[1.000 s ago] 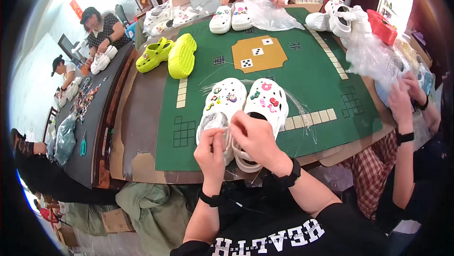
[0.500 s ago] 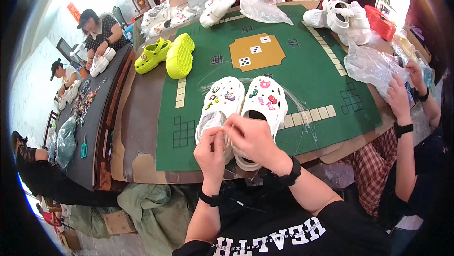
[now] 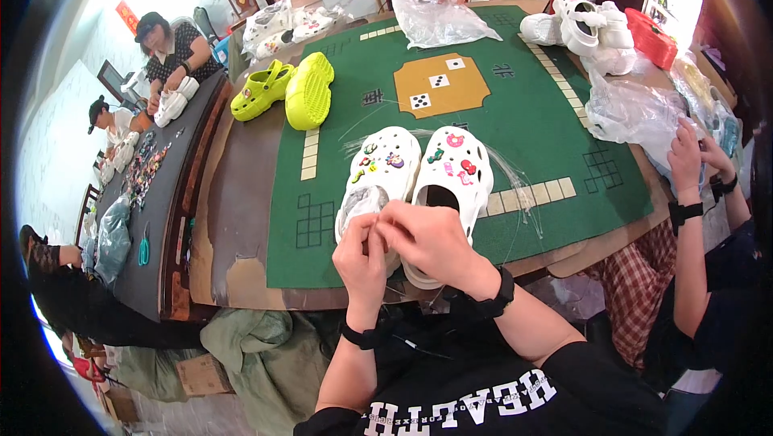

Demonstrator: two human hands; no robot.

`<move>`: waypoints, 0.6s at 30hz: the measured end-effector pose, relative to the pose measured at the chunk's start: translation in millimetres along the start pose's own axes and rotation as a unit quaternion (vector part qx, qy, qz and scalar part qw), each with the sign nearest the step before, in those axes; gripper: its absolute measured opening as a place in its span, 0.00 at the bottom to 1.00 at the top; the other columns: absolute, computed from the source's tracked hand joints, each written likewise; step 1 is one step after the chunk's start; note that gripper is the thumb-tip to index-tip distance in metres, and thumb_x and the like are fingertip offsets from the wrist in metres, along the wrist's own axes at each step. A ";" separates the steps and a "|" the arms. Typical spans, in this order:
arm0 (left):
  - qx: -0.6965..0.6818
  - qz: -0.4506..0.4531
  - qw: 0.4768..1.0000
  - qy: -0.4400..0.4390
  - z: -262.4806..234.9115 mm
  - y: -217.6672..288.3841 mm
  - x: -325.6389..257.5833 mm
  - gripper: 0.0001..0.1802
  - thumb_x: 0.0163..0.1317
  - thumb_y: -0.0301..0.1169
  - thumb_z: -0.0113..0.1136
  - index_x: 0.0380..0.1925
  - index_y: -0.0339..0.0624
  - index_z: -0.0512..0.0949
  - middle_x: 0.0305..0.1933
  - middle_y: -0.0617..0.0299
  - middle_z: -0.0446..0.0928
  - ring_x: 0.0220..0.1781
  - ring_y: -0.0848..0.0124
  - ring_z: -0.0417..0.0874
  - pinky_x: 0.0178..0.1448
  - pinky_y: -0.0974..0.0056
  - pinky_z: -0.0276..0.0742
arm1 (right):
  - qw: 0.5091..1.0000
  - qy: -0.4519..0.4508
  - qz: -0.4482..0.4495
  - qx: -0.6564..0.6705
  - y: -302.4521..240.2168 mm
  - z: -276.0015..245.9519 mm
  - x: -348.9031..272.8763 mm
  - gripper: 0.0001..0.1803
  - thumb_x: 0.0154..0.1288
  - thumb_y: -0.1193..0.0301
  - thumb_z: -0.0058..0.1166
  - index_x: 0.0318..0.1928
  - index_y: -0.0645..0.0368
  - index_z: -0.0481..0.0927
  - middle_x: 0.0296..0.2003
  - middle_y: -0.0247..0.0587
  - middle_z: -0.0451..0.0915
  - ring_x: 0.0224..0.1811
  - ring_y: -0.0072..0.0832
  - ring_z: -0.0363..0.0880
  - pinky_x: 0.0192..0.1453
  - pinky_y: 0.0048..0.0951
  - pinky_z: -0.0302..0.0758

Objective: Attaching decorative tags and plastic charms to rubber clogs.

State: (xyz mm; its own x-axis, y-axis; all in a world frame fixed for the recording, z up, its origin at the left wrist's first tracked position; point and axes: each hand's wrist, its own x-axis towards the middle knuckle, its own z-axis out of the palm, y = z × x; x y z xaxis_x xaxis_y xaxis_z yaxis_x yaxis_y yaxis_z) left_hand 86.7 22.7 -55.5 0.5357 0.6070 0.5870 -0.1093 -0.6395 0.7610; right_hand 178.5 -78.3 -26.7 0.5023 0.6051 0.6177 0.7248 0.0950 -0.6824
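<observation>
A pair of white clogs (image 3: pixel 419 166) with small coloured charms lies side by side on the green table mat (image 3: pixel 531 122), toes away from me. My left hand (image 3: pixel 362 251) and my right hand (image 3: pixel 427 239) meet over their heel ends, fingers pinched together on something thin and clear; thin clear plastic strands (image 3: pixel 515 186) spread on the mat beside the right clog. What exactly sits between my fingertips is too small to tell.
A yellow-green clog pair (image 3: pixel 290 90) lies at the mat's far left. Clear plastic bags (image 3: pixel 636 110) and more white clogs (image 3: pixel 584 25) sit at the right and back. A person's hands (image 3: pixel 696 154) work at my right; others sit at the dark table (image 3: pixel 161 186) on the left.
My hands stay at the clogs' heels, fingers shifting slightly. The person at the far end lifted the white clogs off the mat; they are now out of view.
</observation>
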 end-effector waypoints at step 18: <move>-0.051 -0.063 0.997 -0.018 -3.3 3.5 1.0 0.03 0.68 0.21 0.55 0.39 0.36 0.78 0.20 0.68 0.74 0.22 0.81 0.72 0.28 0.73 0.68 | 0.997 0.004 0.078 0.020 -0.3 -5.1 4.4 0.07 0.67 0.68 0.55 0.36 0.58 0.76 0.22 0.45 0.78 0.25 0.39 0.80 0.28 0.36 0.72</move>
State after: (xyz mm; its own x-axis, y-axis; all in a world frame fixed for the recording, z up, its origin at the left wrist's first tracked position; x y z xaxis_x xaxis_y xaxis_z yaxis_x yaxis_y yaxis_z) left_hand 84.1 22.6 -51.3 0.5804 0.6610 0.4756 -0.1220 -0.5069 0.8534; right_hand 182.9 -79.8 -21.8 0.6109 0.6082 0.5068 0.6192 0.0318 -0.7846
